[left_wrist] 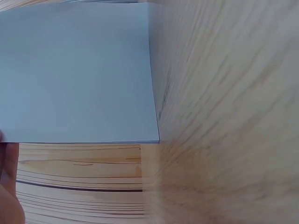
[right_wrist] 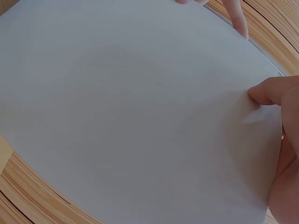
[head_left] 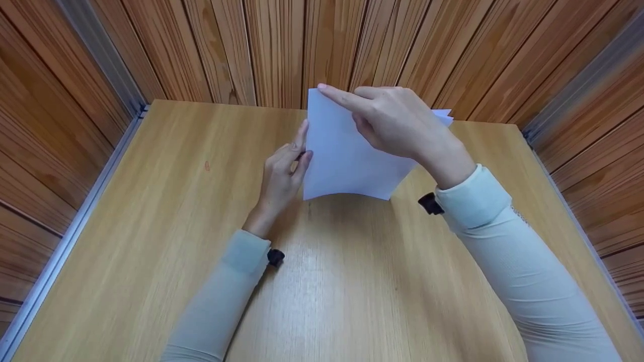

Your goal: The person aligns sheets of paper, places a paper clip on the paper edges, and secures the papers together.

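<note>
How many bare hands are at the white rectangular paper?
2. The bare left hand is at the left edge of the white paper; the bare right hand is over its upper part. No other hand shows; some fingers are hidden.

we can't see the bit of white paper [head_left: 342,166] behind the right hand [head_left: 397,120]. both sleeves [head_left: 216,301] run off the bottom edge. the red mark [head_left: 207,166] on the table [head_left: 176,236] is too small for us to tell. in the left wrist view, the near table looks blurry to us, and the left hand [left_wrist: 8,203] is cut off.
</note>
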A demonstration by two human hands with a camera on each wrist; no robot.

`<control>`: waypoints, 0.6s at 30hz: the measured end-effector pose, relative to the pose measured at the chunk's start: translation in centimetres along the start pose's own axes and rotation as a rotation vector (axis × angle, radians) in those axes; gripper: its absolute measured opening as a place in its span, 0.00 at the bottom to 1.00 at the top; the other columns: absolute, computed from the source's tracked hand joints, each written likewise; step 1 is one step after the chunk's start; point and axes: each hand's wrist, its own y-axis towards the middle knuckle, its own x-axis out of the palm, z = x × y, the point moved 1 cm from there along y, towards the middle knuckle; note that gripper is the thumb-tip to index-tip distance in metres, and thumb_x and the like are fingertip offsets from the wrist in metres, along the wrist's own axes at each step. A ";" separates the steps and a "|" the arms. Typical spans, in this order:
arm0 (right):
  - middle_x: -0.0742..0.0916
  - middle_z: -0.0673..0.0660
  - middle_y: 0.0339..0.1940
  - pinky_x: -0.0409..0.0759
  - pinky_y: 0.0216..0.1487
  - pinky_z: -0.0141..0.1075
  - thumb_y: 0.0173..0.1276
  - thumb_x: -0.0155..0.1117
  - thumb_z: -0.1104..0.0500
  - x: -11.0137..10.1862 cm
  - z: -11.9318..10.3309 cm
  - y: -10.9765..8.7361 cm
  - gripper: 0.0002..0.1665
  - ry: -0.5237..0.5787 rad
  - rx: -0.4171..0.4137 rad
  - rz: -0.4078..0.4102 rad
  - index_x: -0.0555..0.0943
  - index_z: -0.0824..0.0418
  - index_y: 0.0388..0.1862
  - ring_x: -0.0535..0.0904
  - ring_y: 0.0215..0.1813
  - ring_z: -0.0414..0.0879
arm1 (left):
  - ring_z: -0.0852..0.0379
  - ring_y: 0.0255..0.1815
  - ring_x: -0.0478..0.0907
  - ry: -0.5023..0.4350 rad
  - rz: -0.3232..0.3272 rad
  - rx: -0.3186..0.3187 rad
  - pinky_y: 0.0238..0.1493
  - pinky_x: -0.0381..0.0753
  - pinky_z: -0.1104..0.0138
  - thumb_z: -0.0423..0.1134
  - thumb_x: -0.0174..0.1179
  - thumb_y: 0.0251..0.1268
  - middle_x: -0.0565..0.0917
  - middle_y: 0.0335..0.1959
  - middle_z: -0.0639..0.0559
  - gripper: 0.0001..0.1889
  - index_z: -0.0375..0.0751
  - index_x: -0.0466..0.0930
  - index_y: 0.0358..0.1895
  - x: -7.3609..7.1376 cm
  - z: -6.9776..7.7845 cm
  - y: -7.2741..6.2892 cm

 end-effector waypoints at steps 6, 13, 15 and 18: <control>0.82 0.60 0.27 0.74 0.26 0.40 0.76 0.57 0.71 0.0 0.1 0.1 0.39 -0.010 0.004 0.005 0.69 0.49 0.83 0.68 0.22 0.50 | 0.56 0.31 0.73 0.008 0.013 0.006 0.37 0.81 0.68 0.33 0.63 0.78 0.91 0.42 0.45 0.28 0.32 0.70 0.77 0.1 0.0 0.0; 0.84 0.61 0.29 0.75 0.25 0.41 0.76 0.57 0.71 0.0 0.2 0.1 0.39 -0.018 0.004 0.014 0.70 0.48 0.83 0.70 0.22 0.50 | 0.54 0.28 0.72 0.015 0.007 0.010 0.33 0.75 0.70 0.33 0.63 0.78 0.89 0.36 0.45 0.28 0.30 0.69 0.76 0.0 0.2 0.0; 0.84 0.61 0.29 0.74 0.25 0.40 0.77 0.57 0.71 0.0 0.2 0.1 0.39 -0.018 0.010 0.012 0.70 0.48 0.83 0.70 0.22 0.50 | 0.55 0.28 0.72 0.016 -0.004 0.004 0.33 0.78 0.69 0.34 0.63 0.78 0.89 0.37 0.45 0.29 0.31 0.69 0.77 0.0 0.2 0.0; 0.84 0.61 0.30 0.75 0.25 0.41 0.78 0.57 0.70 0.0 0.2 0.0 0.39 -0.023 0.014 0.008 0.69 0.47 0.83 0.70 0.22 0.51 | 0.55 0.29 0.74 0.021 -0.014 -0.001 0.35 0.82 0.67 0.35 0.62 0.79 0.89 0.39 0.45 0.29 0.31 0.68 0.77 0.0 0.1 0.0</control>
